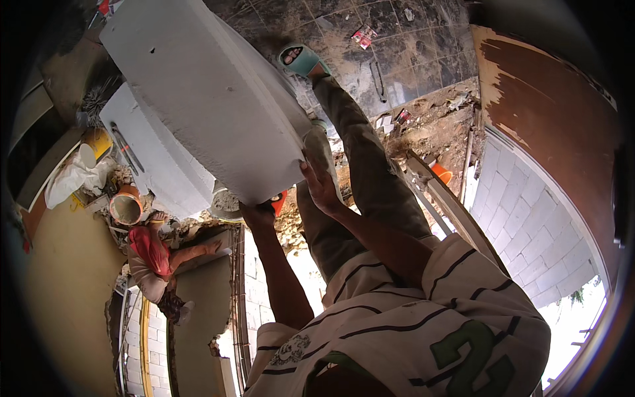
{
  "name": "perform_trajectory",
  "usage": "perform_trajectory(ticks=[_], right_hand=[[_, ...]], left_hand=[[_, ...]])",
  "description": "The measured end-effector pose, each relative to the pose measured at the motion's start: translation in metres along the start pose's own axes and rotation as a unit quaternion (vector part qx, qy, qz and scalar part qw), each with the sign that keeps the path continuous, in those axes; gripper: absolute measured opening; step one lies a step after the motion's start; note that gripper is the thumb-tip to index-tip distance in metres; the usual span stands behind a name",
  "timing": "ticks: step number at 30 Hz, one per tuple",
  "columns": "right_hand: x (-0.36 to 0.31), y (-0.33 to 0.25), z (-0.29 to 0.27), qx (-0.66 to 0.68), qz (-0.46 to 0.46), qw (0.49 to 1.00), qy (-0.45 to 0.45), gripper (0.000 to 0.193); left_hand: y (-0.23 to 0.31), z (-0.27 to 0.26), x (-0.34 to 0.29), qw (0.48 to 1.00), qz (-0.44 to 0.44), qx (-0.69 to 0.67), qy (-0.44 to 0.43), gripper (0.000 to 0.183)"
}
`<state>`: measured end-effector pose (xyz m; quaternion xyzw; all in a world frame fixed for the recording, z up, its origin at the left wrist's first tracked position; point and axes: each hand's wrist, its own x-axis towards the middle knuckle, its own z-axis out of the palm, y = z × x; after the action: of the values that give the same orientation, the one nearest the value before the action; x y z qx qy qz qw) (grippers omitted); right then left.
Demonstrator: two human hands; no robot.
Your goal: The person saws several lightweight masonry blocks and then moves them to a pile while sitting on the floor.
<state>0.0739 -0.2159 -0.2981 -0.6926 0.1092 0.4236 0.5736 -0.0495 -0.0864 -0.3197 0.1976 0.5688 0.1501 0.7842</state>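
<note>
Evidently, broad palm contact suits this matte grey, finely pitted concrete block point(205, 92), whose long straight edges could chip. It extends ahead of both hands: the right hand point(321, 189), partly open, rests against its near corner; the left hand point(259, 216) meets its near end, fingers hidden, closure impossible to tell.

On my left I am seeing an orange bucket point(126, 208) near a person in red point(151, 251). On the far side, a red packet point(363, 37) is lying on dark floor tiles point(423, 66); on my right, a peeling brown panel point(549, 99) is standing.
</note>
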Motion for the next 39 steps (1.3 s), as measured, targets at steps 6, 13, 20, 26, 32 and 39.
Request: perform_trajectory(ticks=[6,13,20,26,32,39], right_hand=[[0.002,-0.003,-0.006,-0.107,-0.013,0.994,-0.019,0.078],[0.006,0.001,-0.014,-0.113,-0.036,0.992,-0.04,0.079],[0.007,-0.001,-0.019,-0.179,-0.018,0.982,-0.058,0.073],[0.008,-0.013,-0.02,-0.173,-0.01,0.983,-0.067,0.067],[0.012,-0.022,-0.018,-0.189,-0.021,0.979,-0.078,0.064],[0.011,-0.028,-0.025,-0.311,0.012,0.941,-0.134,0.062]], left_hand=[[0.003,0.004,0.002,0.998,-0.042,0.037,0.034,0.061],[-0.007,-0.008,0.006,0.999,-0.035,-0.012,0.012,0.065],[-0.002,-0.002,0.002,0.998,-0.045,-0.024,-0.045,0.049],[0.0,0.025,-0.005,0.999,0.025,0.046,-0.014,0.057],[-0.016,-0.002,0.004,0.992,0.07,0.101,-0.026,0.052],[-0.033,-0.019,0.008,0.983,0.006,-0.157,0.098,0.038]])
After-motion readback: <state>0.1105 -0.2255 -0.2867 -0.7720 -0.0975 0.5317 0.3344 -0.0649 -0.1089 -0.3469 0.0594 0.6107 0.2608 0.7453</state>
